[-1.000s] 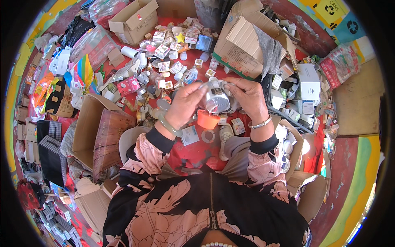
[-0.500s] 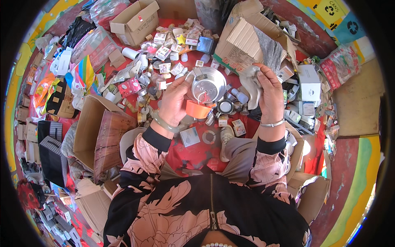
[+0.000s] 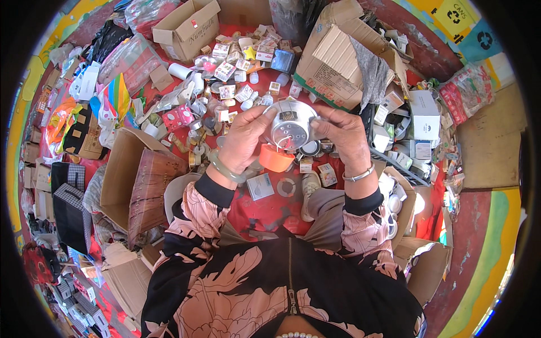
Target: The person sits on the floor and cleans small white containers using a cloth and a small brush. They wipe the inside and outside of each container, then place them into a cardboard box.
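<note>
Above the heap in front of me, a round silvery-white housing (image 3: pixel 298 114) with a face full of holes is held tilted. An orange cup-shaped part (image 3: pixel 276 159) hangs below it, joined by thin wires. My left hand (image 3: pixel 243 135) grips the housing's left rim between thumb and fingers. At its right rim is my right hand (image 3: pixel 342 132), fingers closed against the edge. Whether a grey cloth is still tucked in my right hand, I cannot make out. Below on the red floor lie a flat white box (image 3: pixel 260 187) and a small patterned box (image 3: pixel 327 175).
Small boxes, jars and metal lids lie heaped ahead. Around them stand an open carton (image 3: pixel 186 31) at the back left, a large torn carton (image 3: pixel 332 62) at the back right and another carton (image 3: pixel 121 174) at left. A dark crate (image 3: pixel 397 163) of mixed items sits right.
My right hand has moved left and down from beside the torn carton to the housing's rim. The grey cloth it held up no longer shows clearly. The housing has shifted slightly right and turned.
</note>
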